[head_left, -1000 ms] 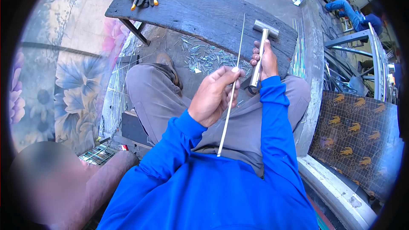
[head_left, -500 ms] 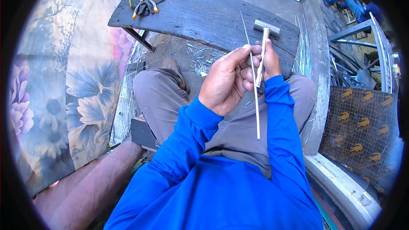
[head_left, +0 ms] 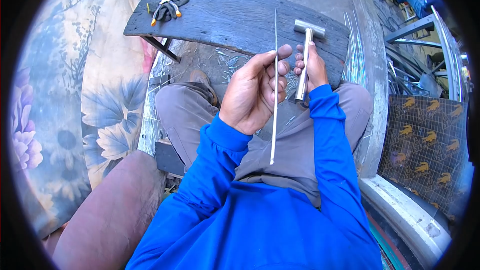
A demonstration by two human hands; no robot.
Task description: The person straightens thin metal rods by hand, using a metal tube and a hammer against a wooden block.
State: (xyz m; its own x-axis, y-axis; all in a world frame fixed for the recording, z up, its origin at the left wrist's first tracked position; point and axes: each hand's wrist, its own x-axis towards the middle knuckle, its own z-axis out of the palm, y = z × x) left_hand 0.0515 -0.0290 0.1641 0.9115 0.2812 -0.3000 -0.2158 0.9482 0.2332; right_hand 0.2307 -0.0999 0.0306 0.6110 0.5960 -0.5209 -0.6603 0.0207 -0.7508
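**Thin rod in one hand, metal hammer in the other**

Far left, a flowered sheet (head_left: 100, 105) hangs or lies beside the seated person, and on the left end of the dark, weathered wooden desk (head_left: 220, 20) a pair of pliers with yellow-tipped handles (head_left: 162, 6) rests on dark gloves (head_left: 172, 5), well apart from both hands.

Moving in, the left hand (head_left: 252, 92) is closed around a long, thin metal rod (head_left: 274, 95). Thumb and fingertips pinch it near the middle of its length, so its pointed upper end rises in front of the desk and its lower end hangs over the grey trouser leg. It looks light, stiff enough to stay straight, yet slim enough to bend under a careless blow. Its smooth surface could twist in the fingers, so a grip near the middle, as here, seems the steadier place, with the sharp tip kept clear of skin.

Just to the right, the right hand (head_left: 312, 67) is wrapped around the shaft of a metal hammer (head_left: 306, 50), whose head lies on the desk's near edge. All metal, it looks heavy at the head and hard.

Below the desk, short metal offcuts (head_left: 235, 62) litter the ground. Farther right stands a mesh panel with yellow figures (head_left: 425, 140).
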